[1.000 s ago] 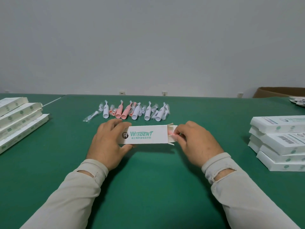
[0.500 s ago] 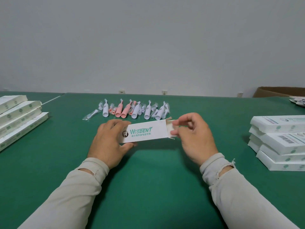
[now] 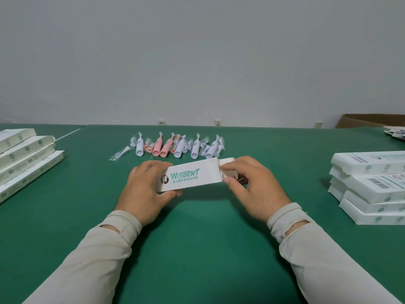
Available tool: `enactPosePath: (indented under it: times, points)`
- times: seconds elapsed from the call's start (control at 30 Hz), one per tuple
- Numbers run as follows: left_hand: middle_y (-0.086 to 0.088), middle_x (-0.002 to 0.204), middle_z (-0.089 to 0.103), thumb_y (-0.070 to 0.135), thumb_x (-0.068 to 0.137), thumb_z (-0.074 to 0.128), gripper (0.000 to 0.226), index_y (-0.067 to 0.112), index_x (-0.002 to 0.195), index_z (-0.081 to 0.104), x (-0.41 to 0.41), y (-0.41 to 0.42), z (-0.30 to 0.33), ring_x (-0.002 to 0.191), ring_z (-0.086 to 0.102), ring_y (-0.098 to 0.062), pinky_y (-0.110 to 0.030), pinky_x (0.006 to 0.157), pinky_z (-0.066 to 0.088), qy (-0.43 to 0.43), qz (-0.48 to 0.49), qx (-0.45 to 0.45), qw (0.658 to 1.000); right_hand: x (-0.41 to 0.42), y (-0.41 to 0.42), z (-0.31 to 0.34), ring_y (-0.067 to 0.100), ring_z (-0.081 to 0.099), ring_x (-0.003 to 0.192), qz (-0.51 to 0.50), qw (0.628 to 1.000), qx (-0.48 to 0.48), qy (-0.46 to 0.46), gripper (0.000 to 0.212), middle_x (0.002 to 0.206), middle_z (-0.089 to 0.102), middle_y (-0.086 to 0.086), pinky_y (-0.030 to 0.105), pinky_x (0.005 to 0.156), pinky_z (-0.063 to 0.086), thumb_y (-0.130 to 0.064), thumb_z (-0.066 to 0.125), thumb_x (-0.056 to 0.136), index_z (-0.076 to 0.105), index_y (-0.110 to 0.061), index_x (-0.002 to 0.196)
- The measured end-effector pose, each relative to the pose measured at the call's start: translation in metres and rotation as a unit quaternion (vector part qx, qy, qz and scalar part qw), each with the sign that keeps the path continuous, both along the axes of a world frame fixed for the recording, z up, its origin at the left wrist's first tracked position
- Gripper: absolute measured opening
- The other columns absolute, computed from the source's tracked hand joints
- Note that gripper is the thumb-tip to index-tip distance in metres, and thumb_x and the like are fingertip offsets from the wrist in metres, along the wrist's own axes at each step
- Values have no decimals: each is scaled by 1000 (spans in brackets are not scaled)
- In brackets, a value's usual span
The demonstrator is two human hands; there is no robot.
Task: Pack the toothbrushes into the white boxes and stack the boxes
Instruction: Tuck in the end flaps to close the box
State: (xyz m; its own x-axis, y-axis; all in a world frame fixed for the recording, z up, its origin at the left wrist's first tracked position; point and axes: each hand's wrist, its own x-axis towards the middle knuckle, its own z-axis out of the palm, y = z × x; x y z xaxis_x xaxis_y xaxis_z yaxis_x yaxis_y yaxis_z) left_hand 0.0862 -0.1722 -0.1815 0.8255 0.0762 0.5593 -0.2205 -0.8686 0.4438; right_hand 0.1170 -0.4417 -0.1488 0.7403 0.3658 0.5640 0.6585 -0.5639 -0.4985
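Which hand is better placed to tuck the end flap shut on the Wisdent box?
The right hand. Its fingers already pinch the open flap at the box's right end, while the left hand grips the other end of the Wisdent box and steadies it above the table.

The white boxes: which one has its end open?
The box between the left hand and the right hand, with green WISDENT lettering. Its right-end flaps stick out; the stacked boxes at both sides lie untouched.

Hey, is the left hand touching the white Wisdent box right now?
Touching. The head view shows the left hand gripping the box's left end, fingers behind it and thumb under its lower edge.
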Motion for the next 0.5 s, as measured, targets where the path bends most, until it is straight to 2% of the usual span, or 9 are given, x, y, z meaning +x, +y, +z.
enactPosePath:
  times: [0.07, 0.2, 0.27, 0.33, 0.43, 0.5]
  points:
    - [10, 126, 55, 37, 70, 85, 61, 32, 125, 60, 0, -1, 0, 122, 44, -20, -21, 96, 24, -5, -2, 10, 1000, -2, 4, 0, 6, 55, 92, 5, 1000, 7, -1, 22, 104, 57, -10, 19, 90, 43, -17, 62, 96, 72, -23, 115]
    - [10, 128, 55, 39, 71, 85, 63, 29, 128, 60, 1, -1, 1, 123, 44, -19, -21, 98, 24, -5, 5, 25, 1000, -4, 10, 1, 7, 52, 86, 3, 1000, -2, -13, 17, 95, 53, -16, 25, 82, 43, -18, 59, 96, 70, -25, 106]
    - [11, 127, 54, 41, 71, 84, 63, 29, 128, 60, 1, -2, 1, 122, 44, -18, -24, 99, 26, -1, 7, 22, 1000, -4, 10, 1, 5, 54, 80, -18, 1000, 20, -9, 17, 99, 55, -21, 31, 78, 49, -25, 59, 95, 57, -36, 107]
    - [13, 123, 53, 41, 71, 84, 62, 31, 127, 59, 0, -3, 1, 120, 43, -18, -26, 99, 28, -2, 13, 12, 1000, -4, 11, 0, 5, 56, 75, -25, 996, 78, 20, 27, 100, 58, -26, 31, 72, 52, -30, 63, 91, 45, -42, 107]
    - [12, 121, 53, 40, 70, 84, 61, 32, 125, 60, 0, -2, 2, 119, 44, -20, -28, 98, 29, -7, 27, 5, 1000, -6, 17, -2, 5, 61, 73, 13, 975, 200, 93, 30, 101, 64, -30, 24, 73, 54, -34, 68, 87, 51, -42, 110]
    - [10, 123, 55, 40, 70, 84, 61, 31, 125, 60, 0, -2, 3, 119, 45, -21, -29, 99, 29, -9, 29, 9, 999, -5, 20, -4, 12, 65, 77, 5, 967, 228, 113, 20, 98, 69, -23, 30, 78, 56, -28, 69, 89, 63, -37, 105]
